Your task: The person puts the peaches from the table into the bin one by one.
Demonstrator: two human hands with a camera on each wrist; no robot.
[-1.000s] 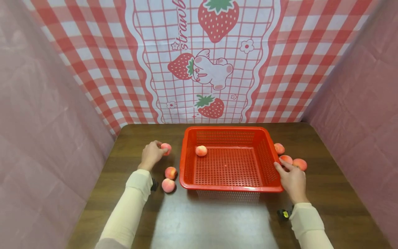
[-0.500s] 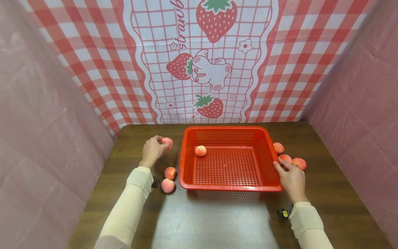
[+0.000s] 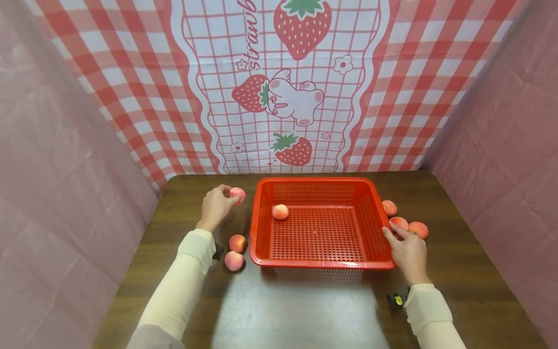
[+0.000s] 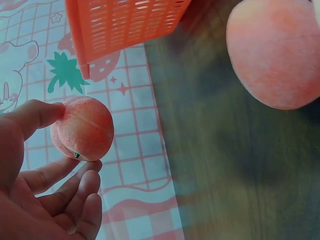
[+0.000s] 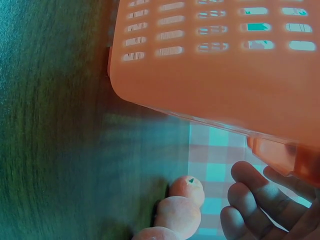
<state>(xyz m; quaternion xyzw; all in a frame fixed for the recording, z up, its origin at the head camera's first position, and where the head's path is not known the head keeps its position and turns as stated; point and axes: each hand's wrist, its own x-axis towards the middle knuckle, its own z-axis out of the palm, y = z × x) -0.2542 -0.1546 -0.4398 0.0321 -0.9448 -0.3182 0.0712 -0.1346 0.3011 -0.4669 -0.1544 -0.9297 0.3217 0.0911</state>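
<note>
1. Head view: found a lone peach (image 3: 280, 212) inside the red basket (image 3: 324, 264), on the perforated base near the left wall, toward the far side. Counted nothing else in there.
2. Held a pinched peach (image 3: 237, 193) in the left hand (image 3: 215, 206), outside the basket, near its far left corner. In left wrist view, saw thumb on one side and fingertips on the other, narrowed to fruit width. Looked raised off the table (image 3: 462, 276), though not certainly.
3. Counted two more on the table at left, seemingly touching: a darker peach (image 3: 237, 243) and, nearer the body, a paler peach (image 3: 234, 261).
4. Counted three outside the right wall: a far peach (image 3: 390, 207), a middle peach (image 3: 401, 223) and an outer peach (image 3: 419, 229). In right wrist view, appeared close together in a row.
5. Kept thumb and index of the right hand (image 3: 411, 254) at the right rim, seemingly pinching. Could not tell thumb contact in right wrist view; saw the other fingers loosely bent below the rim.
6. Judged the loading as barely begun: one in, one in hand, five on the table.
</note>
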